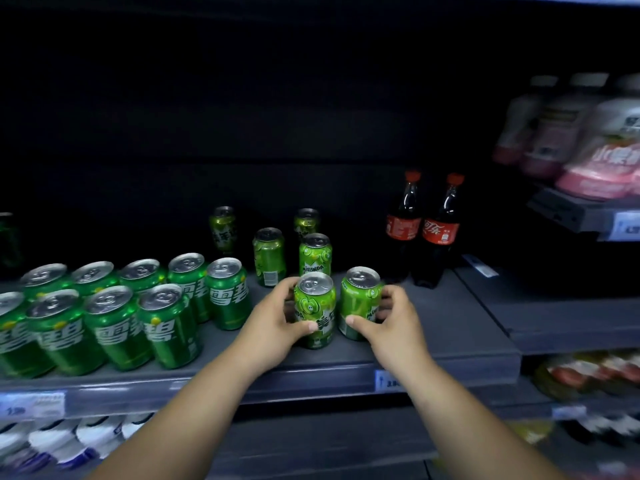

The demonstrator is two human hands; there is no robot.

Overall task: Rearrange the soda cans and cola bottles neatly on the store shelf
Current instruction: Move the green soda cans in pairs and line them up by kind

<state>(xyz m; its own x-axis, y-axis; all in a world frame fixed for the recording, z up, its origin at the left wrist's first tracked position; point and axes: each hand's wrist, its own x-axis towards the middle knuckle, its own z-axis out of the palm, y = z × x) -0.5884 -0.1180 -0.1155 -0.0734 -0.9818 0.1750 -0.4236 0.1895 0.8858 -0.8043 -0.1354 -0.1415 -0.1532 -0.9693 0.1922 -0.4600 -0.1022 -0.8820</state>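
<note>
On the grey shelf my left hand grips a light-green apple soda can at the front. Beside it my right hand grips a second light-green can. Both cans stand upright, close together. Behind them stand several more light-green cans, loosely spaced toward the back. Dark-green Sprite cans fill two rows on the left. Two cola bottles with red labels and caps stand upright at the back right.
A dark can stands at the far left back. Pink-labelled bottles sit on a raised shelf at the right. Price tags line the shelf's front edge. Lower shelves hold more bottles.
</note>
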